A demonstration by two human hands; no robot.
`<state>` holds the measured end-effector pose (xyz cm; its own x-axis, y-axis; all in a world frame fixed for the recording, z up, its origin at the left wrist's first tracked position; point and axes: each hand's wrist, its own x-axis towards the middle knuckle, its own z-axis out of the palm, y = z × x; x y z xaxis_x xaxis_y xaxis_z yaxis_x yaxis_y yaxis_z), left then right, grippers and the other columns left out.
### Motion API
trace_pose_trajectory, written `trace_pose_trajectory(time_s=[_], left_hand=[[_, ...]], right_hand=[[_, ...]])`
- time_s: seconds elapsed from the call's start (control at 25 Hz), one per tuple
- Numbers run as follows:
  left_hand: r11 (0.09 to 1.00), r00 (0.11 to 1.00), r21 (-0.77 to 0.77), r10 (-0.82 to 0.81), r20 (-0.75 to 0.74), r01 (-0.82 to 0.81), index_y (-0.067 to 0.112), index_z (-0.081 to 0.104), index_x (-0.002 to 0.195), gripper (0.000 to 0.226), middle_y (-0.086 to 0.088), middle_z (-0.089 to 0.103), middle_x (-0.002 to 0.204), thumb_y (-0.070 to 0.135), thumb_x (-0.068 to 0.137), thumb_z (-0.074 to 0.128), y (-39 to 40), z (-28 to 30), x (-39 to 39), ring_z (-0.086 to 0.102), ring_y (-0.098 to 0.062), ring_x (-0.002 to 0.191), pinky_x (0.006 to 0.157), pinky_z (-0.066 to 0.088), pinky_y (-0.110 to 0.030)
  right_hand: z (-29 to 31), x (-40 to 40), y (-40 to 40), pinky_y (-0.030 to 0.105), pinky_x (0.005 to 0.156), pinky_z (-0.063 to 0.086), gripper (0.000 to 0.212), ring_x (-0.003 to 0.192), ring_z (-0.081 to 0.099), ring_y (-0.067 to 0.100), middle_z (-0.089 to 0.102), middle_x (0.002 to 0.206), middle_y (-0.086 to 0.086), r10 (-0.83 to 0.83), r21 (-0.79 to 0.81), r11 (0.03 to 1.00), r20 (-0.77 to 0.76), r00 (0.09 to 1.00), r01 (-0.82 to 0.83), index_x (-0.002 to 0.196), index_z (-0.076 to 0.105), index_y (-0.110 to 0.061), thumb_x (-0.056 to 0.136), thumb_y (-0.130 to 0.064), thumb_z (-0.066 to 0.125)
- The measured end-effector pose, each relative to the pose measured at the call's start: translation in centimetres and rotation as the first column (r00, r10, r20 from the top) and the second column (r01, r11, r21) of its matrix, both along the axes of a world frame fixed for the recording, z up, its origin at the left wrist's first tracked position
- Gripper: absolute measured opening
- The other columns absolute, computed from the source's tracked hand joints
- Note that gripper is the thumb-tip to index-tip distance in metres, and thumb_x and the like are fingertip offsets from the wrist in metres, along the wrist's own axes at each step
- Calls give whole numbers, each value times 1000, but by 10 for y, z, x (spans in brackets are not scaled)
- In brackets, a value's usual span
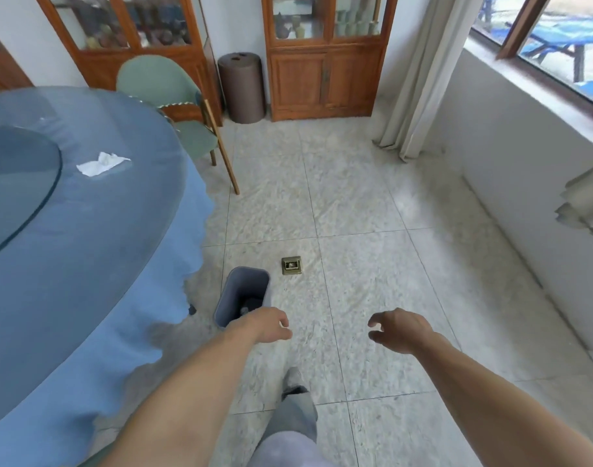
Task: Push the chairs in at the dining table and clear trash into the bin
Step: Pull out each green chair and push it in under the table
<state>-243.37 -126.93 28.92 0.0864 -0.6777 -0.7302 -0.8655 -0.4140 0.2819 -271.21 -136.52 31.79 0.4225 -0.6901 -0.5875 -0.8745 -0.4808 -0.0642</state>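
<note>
A: Grip status?

B: Left hand (269, 325) empty, fingers loosely curled, hanging just beside the near rim of the grey bin (242, 299). Right hand (397, 328) also empty, half open, over bare floor tiles (372, 203).

A: Remaining trash?

B: One crumpled white tissue (101, 163) on the blue tablecloth (96, 251), between the glass turntable (18, 183) and the table's edge, well apart from both hands. Something dark already lies in the bin; can't identify it.

A: Tissue orientation?

B: Elongated. Long axis runs from lower left to upper right in view, pointed end toward the green chair (163, 96).

A: Best approach?

B: My judgement: step toward the table, pinch the tissue at its bunched middle so no flap trails, carry it low, release directly over the bin's opening. The green chair looks angled away from the table, probably needs pushing in afterwards.
</note>
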Motion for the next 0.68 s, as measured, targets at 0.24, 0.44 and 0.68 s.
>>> trace_pose_trajectory(time_s=[0.24,0.44,0.68], left_hand=[[997,997,30,-75,-14,75,23,53,138,51,0,51,144,47,93,54,-123,4,60,51,-19,126,102,44,-32],[994,995,41,-102,-15,103,23,51,140,52,-3,48,145,48,95,54,-217,8,90,48,-21,128,104,42,-32],[995,996,41,-92,19,91,23,57,132,44,-3,55,135,45,94,56,-339,-1,112,53,-21,120,97,44,-31]], right_hand=[[8,73,-114,30,88,47,40,115,61,17,63,129,-6,-9,10,1000,26,1000,9,135,53,-38,97,-49,47],[8,110,-202,31,88,48,40,114,61,18,63,129,-5,1,11,1000,35,999,-1,135,52,-39,97,-49,47],[-15,129,-328,30,80,47,41,111,62,18,63,127,-4,32,46,998,35,999,-34,135,52,-37,97,-49,47]])
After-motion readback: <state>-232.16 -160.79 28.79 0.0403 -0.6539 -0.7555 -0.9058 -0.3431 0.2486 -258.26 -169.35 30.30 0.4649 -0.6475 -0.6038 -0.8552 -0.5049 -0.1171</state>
